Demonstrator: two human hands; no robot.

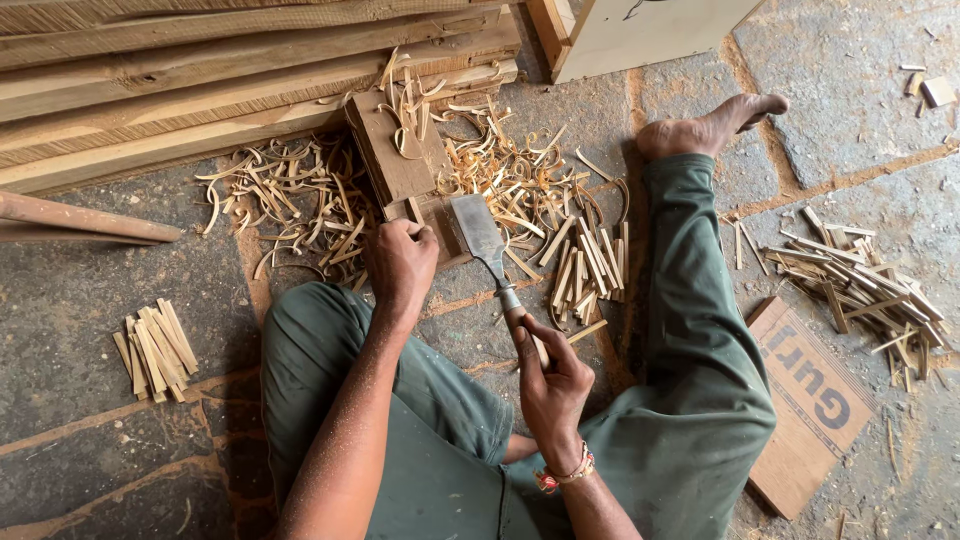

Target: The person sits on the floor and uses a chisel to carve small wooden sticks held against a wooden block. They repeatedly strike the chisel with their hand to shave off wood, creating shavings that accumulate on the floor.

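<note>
I sit on a stone floor in green trousers. My left hand (400, 262) is closed around a small piece of wood (408, 211) held upright against a brown wooden block (392, 150). My right hand (550, 385) grips the wooden handle of a wide flat chisel (480, 235); its steel blade points up and away, lying just right of my left hand. Pale wood shavings (500, 180) are strewn around the block.
Long planks (200, 80) lie stacked at the top left. Small cut sticks sit in piles at the left (155, 350), centre (590, 265) and right (860, 290). A cardboard piece (810, 400) lies by my right leg; my bare foot (710, 128) reaches toward a pale board.
</note>
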